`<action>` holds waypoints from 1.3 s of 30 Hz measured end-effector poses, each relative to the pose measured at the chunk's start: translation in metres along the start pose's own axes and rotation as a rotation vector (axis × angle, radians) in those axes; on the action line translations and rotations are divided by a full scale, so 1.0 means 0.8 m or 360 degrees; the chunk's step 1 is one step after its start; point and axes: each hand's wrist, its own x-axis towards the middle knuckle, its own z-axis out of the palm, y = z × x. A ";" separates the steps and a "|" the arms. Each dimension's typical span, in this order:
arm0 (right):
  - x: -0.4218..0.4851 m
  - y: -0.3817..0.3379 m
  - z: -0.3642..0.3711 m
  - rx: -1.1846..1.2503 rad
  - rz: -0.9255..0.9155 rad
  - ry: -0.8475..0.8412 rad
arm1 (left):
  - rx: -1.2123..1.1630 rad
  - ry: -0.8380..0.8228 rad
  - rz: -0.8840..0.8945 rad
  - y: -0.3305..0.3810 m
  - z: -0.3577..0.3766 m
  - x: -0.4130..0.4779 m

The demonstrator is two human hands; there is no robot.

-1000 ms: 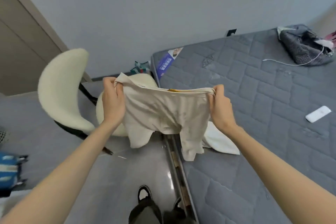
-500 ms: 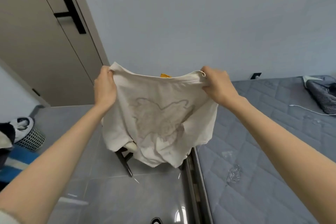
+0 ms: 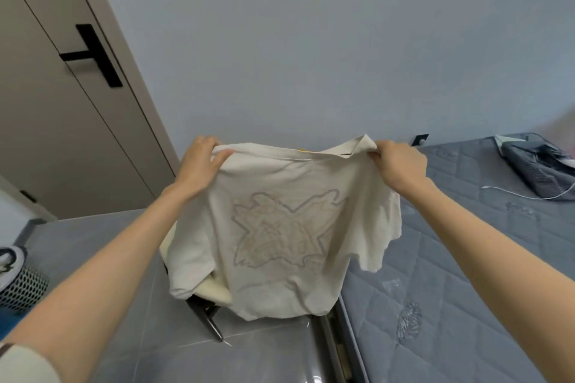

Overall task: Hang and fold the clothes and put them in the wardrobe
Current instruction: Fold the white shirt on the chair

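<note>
Left grip (image 3: 199, 165) and right grip (image 3: 399, 165) pinch cream shirt (image 3: 280, 274) spread; print faint, perhaps inside-out.

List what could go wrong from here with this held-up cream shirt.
1. The left hand and right hand pinch only the top edge of the cream fabric T-shirt; a slip could drop it onto the glossy grey floor tiles.
2. Its print looks faint, perhaps inside out, so it might get folded that way.
</note>
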 end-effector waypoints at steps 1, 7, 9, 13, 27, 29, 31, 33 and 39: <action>0.013 0.000 0.007 0.0032 0.0050 -0.0089 | -0.0071 -0.0003 -0.0034 -0.003 0.007 0.010; 0.114 -0.019 0.066 0.1027 0.0233 -0.0433 | -0.0416 0.0200 -0.0348 -0.016 0.049 0.089; 0.160 -0.036 0.075 0.1320 0.0228 -0.0441 | -0.0404 0.0275 -0.0405 -0.019 0.052 0.131; 0.252 -0.077 0.060 0.1523 0.0101 -0.0315 | -0.0381 0.0474 -0.0488 -0.022 0.032 0.216; 0.374 -0.138 -0.041 0.1616 -0.0259 0.0235 | -0.0642 0.0920 -0.0275 0.011 -0.066 0.327; 0.359 -0.126 -0.029 0.1516 -0.0185 0.0220 | -0.0685 0.0853 -0.0288 0.011 -0.048 0.310; 0.340 -0.107 -0.009 0.1396 -0.0096 0.0170 | -0.0717 0.0733 -0.0313 0.010 -0.024 0.285; 0.317 -0.084 0.016 0.1242 -0.0056 0.0104 | -0.0750 0.0591 -0.0362 0.006 0.005 0.255; 0.213 0.002 0.136 0.0941 0.0178 -0.0026 | -0.0711 -0.0030 -0.0497 -0.016 0.122 0.137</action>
